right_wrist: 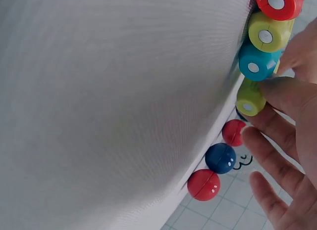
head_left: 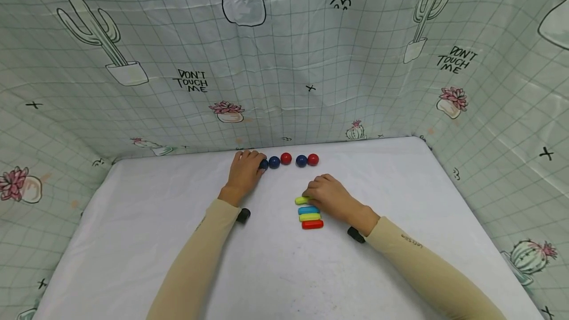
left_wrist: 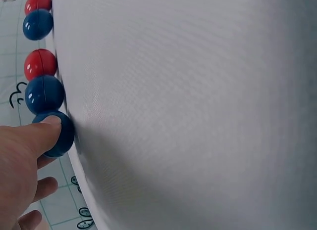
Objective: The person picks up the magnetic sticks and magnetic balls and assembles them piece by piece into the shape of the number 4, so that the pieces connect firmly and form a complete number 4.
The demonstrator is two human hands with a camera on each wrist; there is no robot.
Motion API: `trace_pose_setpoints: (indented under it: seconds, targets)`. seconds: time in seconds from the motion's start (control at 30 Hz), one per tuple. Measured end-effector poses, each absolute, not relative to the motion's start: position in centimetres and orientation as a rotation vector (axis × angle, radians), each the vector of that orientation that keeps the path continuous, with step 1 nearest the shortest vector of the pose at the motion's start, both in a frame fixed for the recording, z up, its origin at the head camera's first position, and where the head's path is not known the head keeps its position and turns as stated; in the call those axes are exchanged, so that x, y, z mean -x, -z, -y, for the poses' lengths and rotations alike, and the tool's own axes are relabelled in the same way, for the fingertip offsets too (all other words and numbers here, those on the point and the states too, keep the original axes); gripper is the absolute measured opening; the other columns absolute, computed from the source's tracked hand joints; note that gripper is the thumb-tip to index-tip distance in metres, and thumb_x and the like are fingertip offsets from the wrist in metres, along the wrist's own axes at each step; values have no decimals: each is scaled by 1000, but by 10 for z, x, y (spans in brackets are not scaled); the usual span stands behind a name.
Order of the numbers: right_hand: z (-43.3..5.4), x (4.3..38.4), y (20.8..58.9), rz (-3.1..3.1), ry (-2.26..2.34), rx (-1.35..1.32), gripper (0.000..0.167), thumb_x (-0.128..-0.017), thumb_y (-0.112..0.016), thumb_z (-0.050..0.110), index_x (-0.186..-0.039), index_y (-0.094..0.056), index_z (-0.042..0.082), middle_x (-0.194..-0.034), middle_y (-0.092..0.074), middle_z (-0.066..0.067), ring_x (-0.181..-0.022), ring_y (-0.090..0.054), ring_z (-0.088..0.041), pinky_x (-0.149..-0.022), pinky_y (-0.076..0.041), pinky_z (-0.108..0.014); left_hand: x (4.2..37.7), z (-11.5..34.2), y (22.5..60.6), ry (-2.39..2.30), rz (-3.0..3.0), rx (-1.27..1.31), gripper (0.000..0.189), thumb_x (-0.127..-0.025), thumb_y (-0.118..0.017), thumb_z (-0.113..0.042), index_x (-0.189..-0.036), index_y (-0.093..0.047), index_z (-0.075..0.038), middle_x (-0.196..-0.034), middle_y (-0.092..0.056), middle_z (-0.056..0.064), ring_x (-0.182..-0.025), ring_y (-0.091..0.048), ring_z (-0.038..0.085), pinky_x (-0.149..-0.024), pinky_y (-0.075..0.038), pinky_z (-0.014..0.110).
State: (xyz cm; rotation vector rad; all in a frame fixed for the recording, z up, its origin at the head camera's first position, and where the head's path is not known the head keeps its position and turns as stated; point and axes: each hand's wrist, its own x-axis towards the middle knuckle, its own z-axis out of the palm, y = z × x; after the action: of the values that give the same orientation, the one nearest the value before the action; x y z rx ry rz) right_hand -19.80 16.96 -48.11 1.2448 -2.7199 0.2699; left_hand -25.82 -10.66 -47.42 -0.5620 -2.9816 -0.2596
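At the far side of the white table, my left hand (head_left: 245,168) pinches a dark blue ball (left_wrist: 65,136), thumb on its near face. This ball ends a row at the left, touching another blue ball (head_left: 274,162); a red ball (head_left: 286,158) sits beside that one. After a small gap come a blue ball (head_left: 301,161) and a red ball (head_left: 313,159). My right hand (head_left: 331,196) holds a yellow-green cylinder (right_wrist: 250,99) between thumb and index finger. Nearer to me lie a blue cylinder (head_left: 308,210), another yellow-green cylinder (head_left: 309,217) and a red cylinder (head_left: 312,224), stacked side by side.
A white cloth covers the table (head_left: 275,275). Behind it and at both sides hangs a grid-patterned curtain (head_left: 284,63) with cactus drawings. The row of balls lies close to the table's far edge. Black wrist devices (head_left: 243,215) sit under both wrists.
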Motion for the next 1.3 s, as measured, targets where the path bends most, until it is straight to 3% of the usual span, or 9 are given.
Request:
trace_pose_setpoints:
  seconds: [0.5, 0.83, 1.3]
  targets:
    - [-167, 201, 477, 2653, -280, -1205, 23, -89, -87, 15, -112, -83, 12, -101, -79, 0, -102, -68, -21, -100, -52, -41, 244, 121, 470, 375, 2909, 523, 33, -100, -75, -20, -130, -70, -8, -126, -73, 10, -127, -58, 32, -117, -36, 51]
    - [-163, 203, 472, 2617, -318, -1199, 22, -89, -87, 12, -110, -83, 11, -100, -79, -1, -102, -68, -23, -100, -53, -43, 215, 134, 469, 395, 2793, 614, 32, -91, -85, -22, -119, -75, -11, -115, -77, 7, -112, -64, 31, -109, -43, 52]
    - [-142, 201, 467, 2532, -348, -1253, 21, -87, -89, 14, -108, -83, 11, -99, -79, 0, -101, -68, -22, -99, -53, -42, 177, 130, 467, 376, 2808, 629, 32, -88, -88, -26, -116, -78, -15, -113, -78, 2, -110, -66, 27, -108, -45, 50]
